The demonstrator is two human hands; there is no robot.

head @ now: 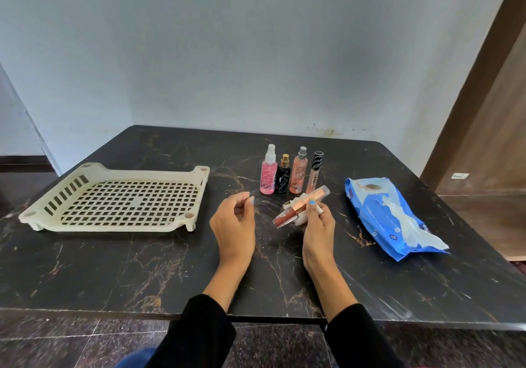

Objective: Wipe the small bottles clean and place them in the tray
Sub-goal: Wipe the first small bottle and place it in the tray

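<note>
The right hand pinches a slim lip-gloss tube together with a white wipe, just above the worktop. The tube lies tilted, its clear cap toward 2 o'clock, a rose-gold collar at mid-length and a reddish-brown body toward 8 o'clock. The left hand hovers at its 9 o'clock, grip loosely curled, holding nothing. Four small bottles stand upright at 12 o'clock; the cream slotted tray sits well apart at 9 o'clock.

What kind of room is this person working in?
Probably a room in a home: a dark marble-patterned table set against a plain pale wall, a wooden door at the right, cosmetic bottles and a wet-wipes pack.
</note>
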